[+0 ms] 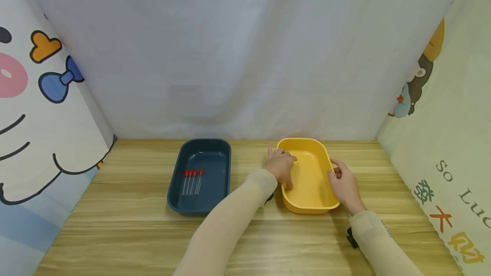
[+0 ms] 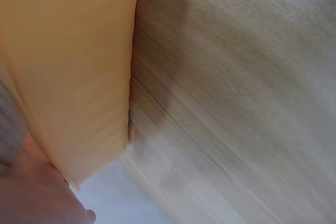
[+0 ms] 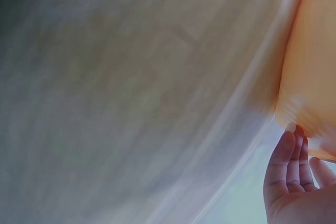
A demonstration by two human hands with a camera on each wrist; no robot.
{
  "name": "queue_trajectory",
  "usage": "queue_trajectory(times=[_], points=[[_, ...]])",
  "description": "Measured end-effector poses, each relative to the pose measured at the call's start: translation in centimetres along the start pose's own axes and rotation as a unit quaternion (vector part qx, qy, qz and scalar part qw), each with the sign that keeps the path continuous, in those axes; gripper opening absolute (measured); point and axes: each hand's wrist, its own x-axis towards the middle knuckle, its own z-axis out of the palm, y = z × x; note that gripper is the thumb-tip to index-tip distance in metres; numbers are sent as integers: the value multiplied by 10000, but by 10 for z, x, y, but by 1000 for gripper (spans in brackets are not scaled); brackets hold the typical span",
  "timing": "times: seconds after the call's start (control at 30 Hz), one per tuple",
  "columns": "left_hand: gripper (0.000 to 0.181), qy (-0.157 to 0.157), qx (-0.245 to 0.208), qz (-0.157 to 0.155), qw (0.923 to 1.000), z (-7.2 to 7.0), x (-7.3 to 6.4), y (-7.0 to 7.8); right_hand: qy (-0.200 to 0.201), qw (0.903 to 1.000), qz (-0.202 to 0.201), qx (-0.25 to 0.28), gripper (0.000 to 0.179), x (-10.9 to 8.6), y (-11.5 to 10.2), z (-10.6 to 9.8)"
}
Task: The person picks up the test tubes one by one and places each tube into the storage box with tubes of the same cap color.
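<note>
In the head view, my left hand (image 1: 280, 167) lies over the left rim of a yellow tray (image 1: 307, 205), its fingers spread and the thumb reaching inside. At the opposite rim, my right hand (image 1: 345, 186) has its thumb by the edge. The right wrist view shows that hand's fingers (image 3: 294, 156) nearly straight against the outer side of the tray. In the left wrist view the tray wall (image 2: 73, 77) fills the left side, with part of my left hand (image 2: 37, 192) below it. Inside the tray, only bare yellow bottom shows.
A dark blue tray (image 1: 212, 208) stands to the left, holding several clear thin tubes with red caps (image 1: 194, 181). Both trays sit on a wood-grain table (image 1: 126, 191). A pale curtain (image 1: 238, 76) hangs behind, and printed cloths flank the table on both sides.
</note>
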Motion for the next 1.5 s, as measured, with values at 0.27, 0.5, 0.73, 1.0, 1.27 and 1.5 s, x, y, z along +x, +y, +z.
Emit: queue_trajectory(times=[0.27,0.5,0.73,1.0,1.27,1.5], points=[[92,216,-175,173,9995,0,-4,-6,-65,9999,-17,74,47,-2,-2,2],[92,263,-484,405,9977,-2,-7,-13,-35,10000,-10,24,47,-3,1,5],[90,334,-716,538,9954,-8,-15,-21,-103,9999,50,8,48,-2,-1,4],[89,448,-818,718,9930,-26,-29,-32,-112,9999,41,26,48,-2,-4,2],[89,722,-500,913,9919,-38,-50,-39,-124,9999,-19,10,48,-5,-2,0],[93,873,-118,1104,9900,-56,-87,-44,-13,9999,-85,-69,48,-3,-1,1]])
